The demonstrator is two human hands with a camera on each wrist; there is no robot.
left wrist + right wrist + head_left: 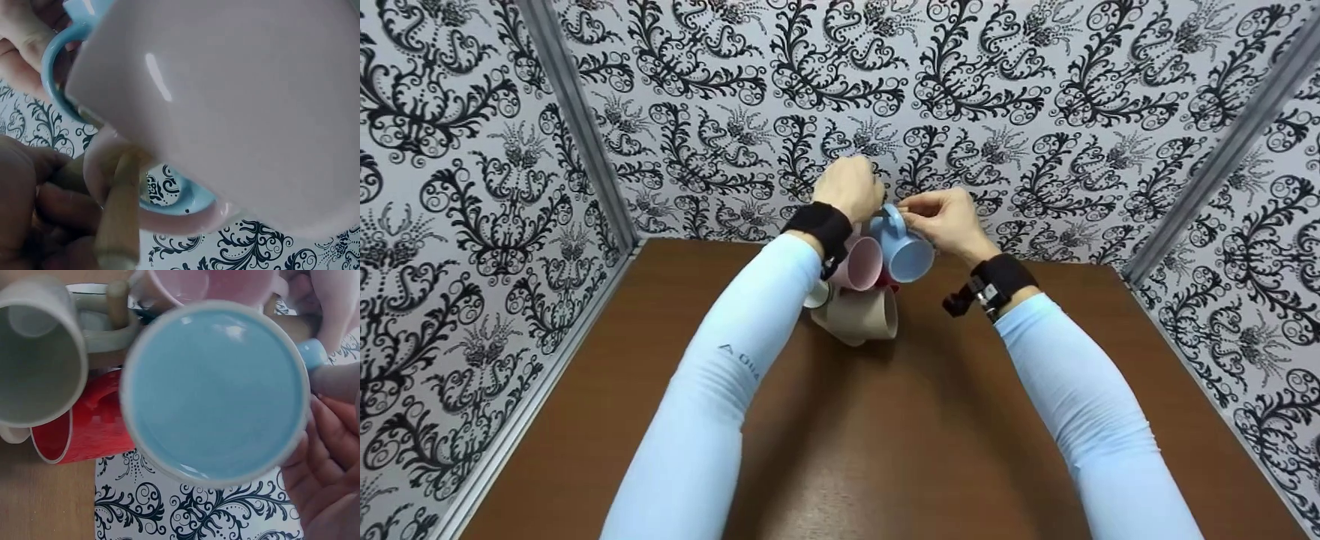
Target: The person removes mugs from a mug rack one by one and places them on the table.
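A wooden mug tree, its peg (119, 216) showing through a pink handle, stands at the back of the table. My left hand (851, 189) grips its top, with fingers curled round the wood. With thumb and fingers, my right hand (949, 221) holds a light blue mug (911, 256) by its handle side, up beside the post. The mug's open mouth (216, 394) faces the right wrist camera. Close to the left wrist hangs a pink mug (861, 262), its handle round the peg. Lower down are a beige mug (859, 315) and a red mug (101, 422), mostly hidden in the head view.
A white mug (816, 294) shows partly behind the left forearm. Right behind the mugs rises a patterned back wall (720, 135). Similar panels with grey metal posts (577, 120) flank the brown table (877, 450).
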